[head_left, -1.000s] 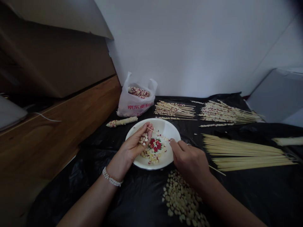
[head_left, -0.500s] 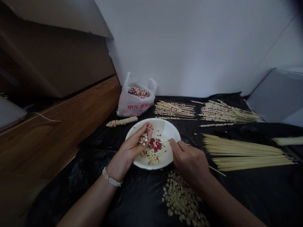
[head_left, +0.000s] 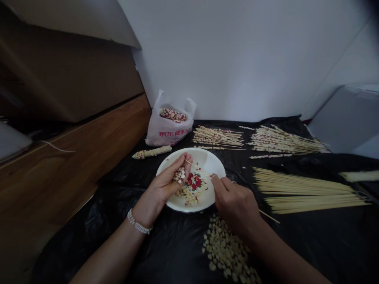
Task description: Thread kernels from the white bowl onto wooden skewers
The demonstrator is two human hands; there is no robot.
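Over a white bowl with a red flower print, my left hand cups a small heap of corn kernels. Its thumb and fingertips are pressed together near the tip of a thin skewer. Red-and-cream kernels are threaded along part of that skewer. My right hand is closed round the skewer further back, and the bare end sticks out behind the wrist. Loose kernels lie in the bowl under my hands. Exactly what the left fingertips pinch is hard to make out.
Behind the bowl stand a plastic bag of corn cobs and a partly stripped cob. Threaded skewers lie in two piles. Bare skewers lie at right, pale kernels in front. A cardboard box is at left.
My right hand and the skewer have shifted very slightly, with the skewer's bare end a little lower and further left. My left hand keeps its cupped hold over the bowl.
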